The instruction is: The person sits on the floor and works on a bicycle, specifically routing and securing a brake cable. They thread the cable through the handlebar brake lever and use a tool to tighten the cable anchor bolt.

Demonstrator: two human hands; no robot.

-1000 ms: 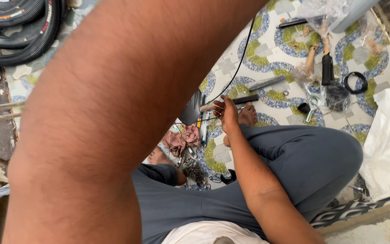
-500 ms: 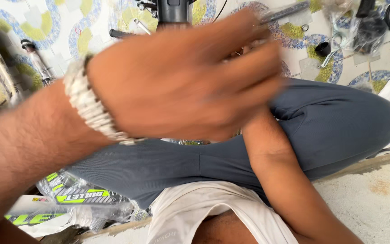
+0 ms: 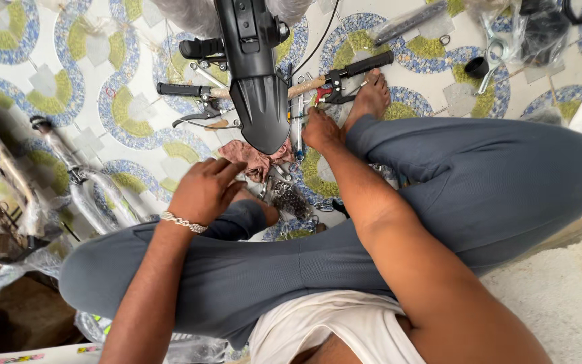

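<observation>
A: Where is the black mudguard (image 3: 257, 81) placed relative to the 2 hands?

B: It is laid on the patterned floor (image 3: 102, 108), its long axis running straight away from the person, its pointed tip aimed back toward the knees. The right hand (image 3: 321, 129) is found just right of that tip, lowered onto the small metal tools (image 3: 299, 114) beside it; whether its fingers are pinching something cannot be told, since only the knuckles are shown. The left hand (image 3: 207, 191) is held below and left of the tip, above the grey-trousered knee (image 3: 250, 222), fingers loosely curled and holding nothing. The right hand is the nearer of the 2.

A: What else is set about the mudguard?

B: A handlebar (image 3: 264, 91) with black grips is crossed beneath it, and a reddish rag (image 3: 254, 158) is lain just under the tip.

A: What differs from half a second ago?

B: The left hand, then swept blurred across the view, has been dropped to the knee, and the mudguard is now uncovered
</observation>
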